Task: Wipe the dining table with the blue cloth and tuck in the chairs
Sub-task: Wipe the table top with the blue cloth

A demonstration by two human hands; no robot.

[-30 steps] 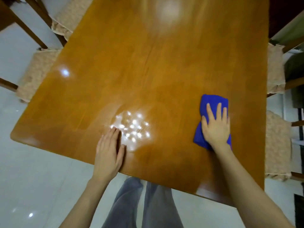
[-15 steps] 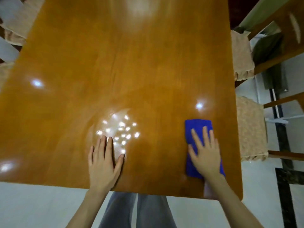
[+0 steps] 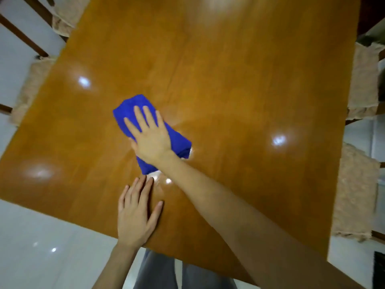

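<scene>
We are pressing our right hand (image 3: 151,137), fingers spread flat, on the blue cloth (image 3: 129,109) mid-table (image 3: 239,80), while our left hand (image 3: 136,213) is resting flat near the table's edge.

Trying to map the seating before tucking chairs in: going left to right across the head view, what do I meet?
Left-side chair cushions → table → blue cloth under the right hand → right-side chair cushions.
</scene>
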